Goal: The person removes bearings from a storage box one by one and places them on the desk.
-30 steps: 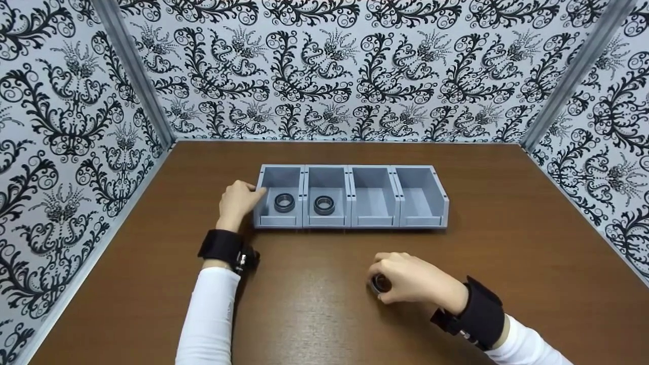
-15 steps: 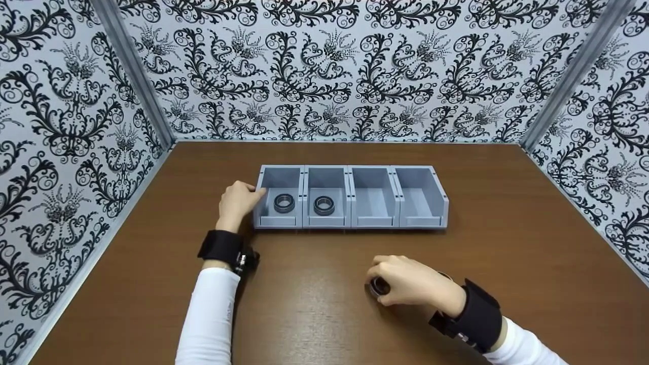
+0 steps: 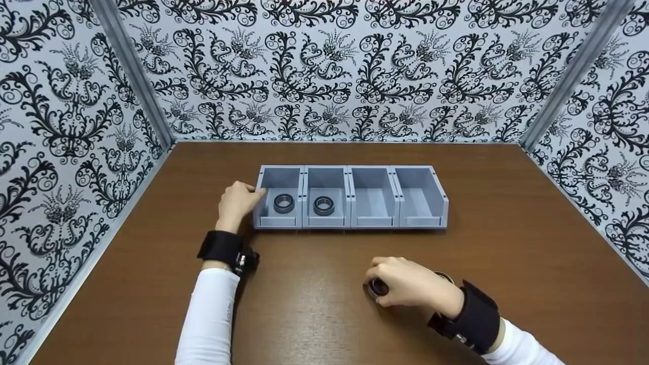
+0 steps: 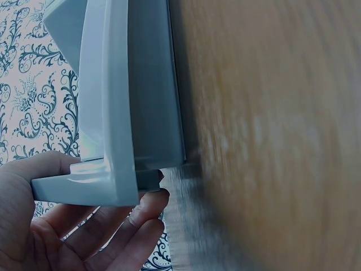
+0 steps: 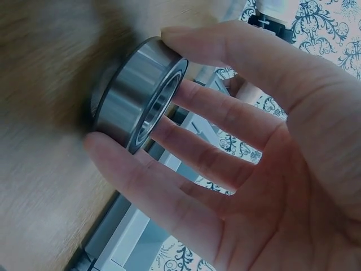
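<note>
Metal bearing (image 5: 130, 90), pinched by right hand (image 3: 410, 281), at fingertips, away from palm

We list: back wall (image 3: 314, 76), left wall (image 3: 61, 152), right wall (image 3: 621, 116), all white with black scrollwork. Posts (image 3: 133, 71), two, grey, one per rear corner. Table (image 3: 532, 228), brown, wood-grained. We note soft glare (image 3: 319, 299) on table's near part.

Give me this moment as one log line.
left hand: grips leftmost gray bin at outer side | right hand: pinches bearing, table contact unclear | inside that bin: second bearing | adjacent bin: third bearing
</note>
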A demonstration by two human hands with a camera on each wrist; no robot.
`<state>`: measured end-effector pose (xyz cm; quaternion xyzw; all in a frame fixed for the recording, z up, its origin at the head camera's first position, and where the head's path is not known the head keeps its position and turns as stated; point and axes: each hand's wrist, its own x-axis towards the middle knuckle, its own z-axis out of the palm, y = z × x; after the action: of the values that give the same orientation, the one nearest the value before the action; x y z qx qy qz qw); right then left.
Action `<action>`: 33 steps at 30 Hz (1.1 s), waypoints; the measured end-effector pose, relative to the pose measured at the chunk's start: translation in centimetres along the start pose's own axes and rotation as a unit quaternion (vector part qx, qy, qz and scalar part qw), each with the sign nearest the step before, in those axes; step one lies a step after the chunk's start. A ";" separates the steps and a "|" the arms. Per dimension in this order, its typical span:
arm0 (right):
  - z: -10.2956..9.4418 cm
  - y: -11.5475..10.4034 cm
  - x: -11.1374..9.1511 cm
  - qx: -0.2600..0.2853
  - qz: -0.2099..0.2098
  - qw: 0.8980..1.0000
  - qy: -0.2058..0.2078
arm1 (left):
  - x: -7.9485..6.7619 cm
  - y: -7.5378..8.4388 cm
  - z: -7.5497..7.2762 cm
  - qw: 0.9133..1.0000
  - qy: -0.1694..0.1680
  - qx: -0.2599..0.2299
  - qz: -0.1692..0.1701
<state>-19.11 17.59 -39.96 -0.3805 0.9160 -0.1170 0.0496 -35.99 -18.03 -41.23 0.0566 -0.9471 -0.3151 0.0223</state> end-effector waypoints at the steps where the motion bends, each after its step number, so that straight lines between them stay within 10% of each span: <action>1: 0.0 0.0 0.0 0.001 0.001 1.000 0.000 | 0.0 0.0 0.0 1.000 -0.001 0.000 0.001; 33: 0.7 -0.4 -0.2 -0.025 0.014 1.000 0.007 | 0.0 -0.2 -0.1 1.000 -0.006 -0.001 0.005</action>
<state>-18.59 17.38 -40.54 -0.3674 0.9244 -0.0958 0.0352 -35.95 -18.18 -41.28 0.0502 -0.9470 -0.3168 0.0180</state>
